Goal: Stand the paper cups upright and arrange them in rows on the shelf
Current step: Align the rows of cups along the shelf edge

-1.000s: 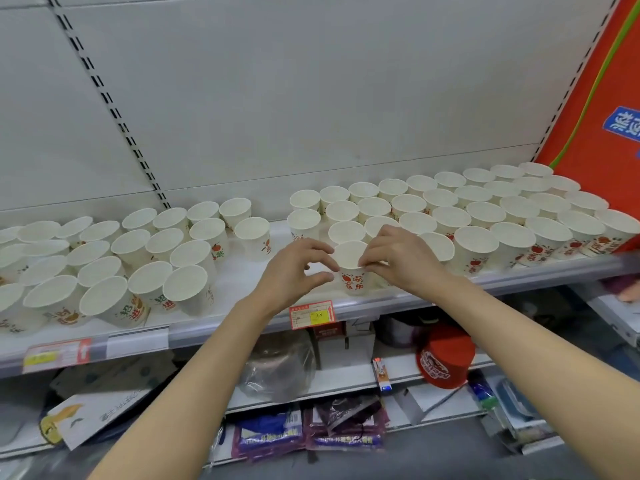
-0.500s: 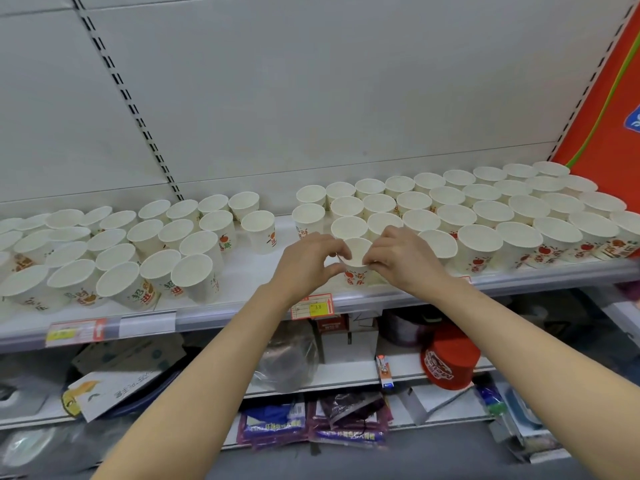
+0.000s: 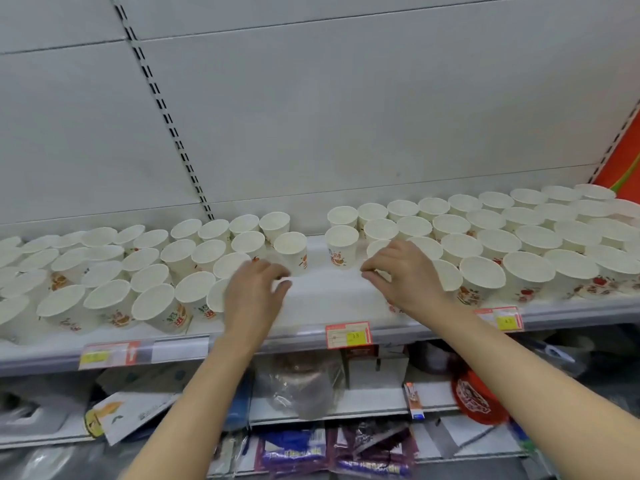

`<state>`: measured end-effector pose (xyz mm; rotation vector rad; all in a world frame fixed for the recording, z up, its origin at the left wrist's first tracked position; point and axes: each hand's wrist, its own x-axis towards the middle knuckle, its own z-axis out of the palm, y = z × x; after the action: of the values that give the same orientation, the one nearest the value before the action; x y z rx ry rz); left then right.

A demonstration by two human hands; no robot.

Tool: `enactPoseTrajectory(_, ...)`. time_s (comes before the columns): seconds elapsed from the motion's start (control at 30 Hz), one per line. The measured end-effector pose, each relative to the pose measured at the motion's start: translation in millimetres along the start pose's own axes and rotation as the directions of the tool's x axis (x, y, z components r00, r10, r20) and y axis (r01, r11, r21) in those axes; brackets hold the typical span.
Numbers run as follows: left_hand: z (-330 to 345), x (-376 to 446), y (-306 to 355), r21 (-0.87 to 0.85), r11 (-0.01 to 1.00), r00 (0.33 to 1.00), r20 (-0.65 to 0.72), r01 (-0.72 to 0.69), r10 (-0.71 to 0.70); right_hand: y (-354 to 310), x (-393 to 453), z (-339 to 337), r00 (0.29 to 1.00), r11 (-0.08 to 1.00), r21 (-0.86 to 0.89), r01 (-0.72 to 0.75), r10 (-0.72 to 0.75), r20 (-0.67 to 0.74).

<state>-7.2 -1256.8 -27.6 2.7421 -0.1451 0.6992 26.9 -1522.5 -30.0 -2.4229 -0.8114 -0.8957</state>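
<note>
Several white paper cups with red and orange print stand upright on the white shelf, a left group and a right group in rows. A bare gap lies between them, with one cup at its back right. My left hand hovers at the right edge of the left group, fingers loosely curled and holding nothing. My right hand covers a front-row cup of the right group, fingers curled over its rim; most of that cup is hidden.
Price tags hang on the shelf's front lip. The grey back panel has a slotted upright. An orange board stands at the far right. The lower shelf holds bags, boxes and a red hat.
Both hands held one cup at the shelf front; my left hand has let go and moved left towards the left group. The cup now sits under my right hand. The camera moved closer.
</note>
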Motion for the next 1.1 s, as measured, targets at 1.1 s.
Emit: enactPoseTrajectory(1.1,40,65,-42,-0.023,0.972,0.964,0.120,-0.236,0.237,-42,24,29,0.881,0.905,-0.282,-0.319,0.393,0.265)
